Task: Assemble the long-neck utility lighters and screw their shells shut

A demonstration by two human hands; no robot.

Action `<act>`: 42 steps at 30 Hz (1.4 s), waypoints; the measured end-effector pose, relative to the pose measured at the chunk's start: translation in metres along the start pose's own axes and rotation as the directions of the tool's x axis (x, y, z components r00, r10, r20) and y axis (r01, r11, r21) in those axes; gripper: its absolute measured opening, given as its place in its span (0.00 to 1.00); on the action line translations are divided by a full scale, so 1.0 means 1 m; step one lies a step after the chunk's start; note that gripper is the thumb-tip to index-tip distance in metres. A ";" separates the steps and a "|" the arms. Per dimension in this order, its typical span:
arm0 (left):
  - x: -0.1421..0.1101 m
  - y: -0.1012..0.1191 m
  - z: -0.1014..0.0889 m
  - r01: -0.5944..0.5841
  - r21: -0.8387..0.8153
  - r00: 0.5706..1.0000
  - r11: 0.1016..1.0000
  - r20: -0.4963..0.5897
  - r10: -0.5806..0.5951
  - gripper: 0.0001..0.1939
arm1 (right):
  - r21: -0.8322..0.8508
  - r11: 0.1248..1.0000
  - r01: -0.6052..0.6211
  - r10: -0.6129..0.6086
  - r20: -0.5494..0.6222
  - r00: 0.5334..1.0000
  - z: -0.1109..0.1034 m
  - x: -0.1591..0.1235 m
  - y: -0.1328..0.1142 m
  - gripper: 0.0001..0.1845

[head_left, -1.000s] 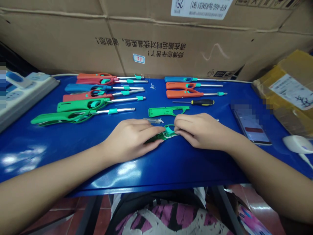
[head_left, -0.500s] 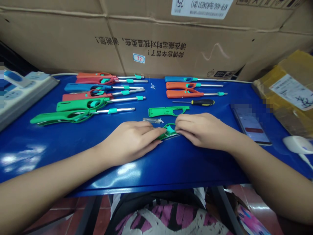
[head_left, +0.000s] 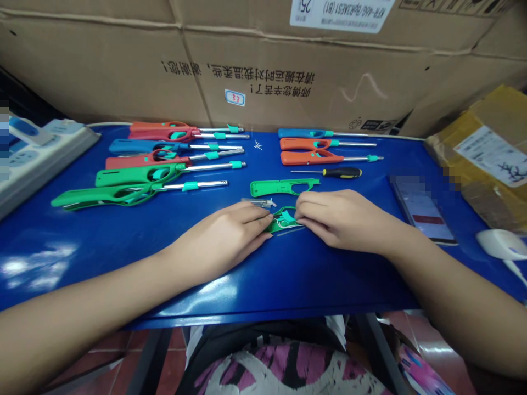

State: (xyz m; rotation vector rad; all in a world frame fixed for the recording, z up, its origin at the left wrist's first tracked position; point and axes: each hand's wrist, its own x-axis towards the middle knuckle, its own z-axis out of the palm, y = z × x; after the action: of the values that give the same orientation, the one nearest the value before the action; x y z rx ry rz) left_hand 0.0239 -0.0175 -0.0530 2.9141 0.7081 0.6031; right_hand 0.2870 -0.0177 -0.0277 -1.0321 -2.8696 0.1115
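Note:
Between my hands lies a green lighter shell half [head_left: 276, 225] with a teal trigger [head_left: 287, 218] and a thin white wire in it. My left hand [head_left: 230, 233] is closed on its left end, thumb and fingers along the edge. At its right end my right hand [head_left: 329, 219] pinches the shell, and its fingertips hide what else they hold. Just behind my left fingers a clear fuel tank [head_left: 261, 202] rests on the table, partly covered by them. Behind that is another green shell half [head_left: 284, 187], its hollow side showing.
Several long-necked lighters [head_left: 140, 174] lie in a column at left, and more lighters [head_left: 312, 158] at back right. A screwdriver [head_left: 343, 172] lies in front of those. Further right are a phone [head_left: 424, 211], a white mouse [head_left: 502, 243] and a taped box [head_left: 473, 159]. A power strip [head_left: 41, 153] stands left; a large carton [head_left: 255, 60] walls the back.
My left fingers have shifted slightly left along the green shell half, uncovering more of the trigger and wire and covering more of the clear tank. My right hand stays in place.

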 end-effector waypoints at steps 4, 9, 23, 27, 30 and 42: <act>-0.001 -0.002 0.001 -0.006 0.002 1.000 1.000 0.001 0.006 0.15 | 0.000 1.000 0.016 -0.016 -0.003 1.000 -0.001 -0.001 0.001 0.12; 0.001 -0.001 -0.001 -0.014 0.015 1.000 1.000 0.023 0.014 0.16 | -0.018 0.999 0.037 -0.037 -0.014 0.999 -0.001 -0.002 0.001 0.12; 0.000 0.000 0.002 0.012 -0.059 0.999 0.998 0.039 -0.010 0.16 | -0.027 0.999 0.029 -0.029 0.003 1.000 -0.001 0.001 -0.005 0.14; -0.001 0.002 0.001 0.040 -0.054 0.997 0.998 0.072 -0.036 0.16 | 0.005 1.000 0.012 -0.012 -0.013 1.000 -0.001 0.000 -0.005 0.13; -0.003 0.003 -0.003 0.041 0.007 0.994 0.999 0.101 -0.041 0.16 | 0.075 0.996 -0.038 0.041 -0.034 0.999 -0.008 -0.005 0.000 0.09; -0.004 0.002 -0.009 0.035 0.023 0.991 0.999 0.125 -0.038 0.18 | 0.246 0.959 -0.139 0.103 0.155 0.983 -0.025 -0.015 0.021 0.07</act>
State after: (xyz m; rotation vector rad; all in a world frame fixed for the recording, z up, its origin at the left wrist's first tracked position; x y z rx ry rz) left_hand 0.0182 -0.0214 -0.0454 2.9196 0.7546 0.4071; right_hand 0.3151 -0.0102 -0.0064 -1.1877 -2.8089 0.5703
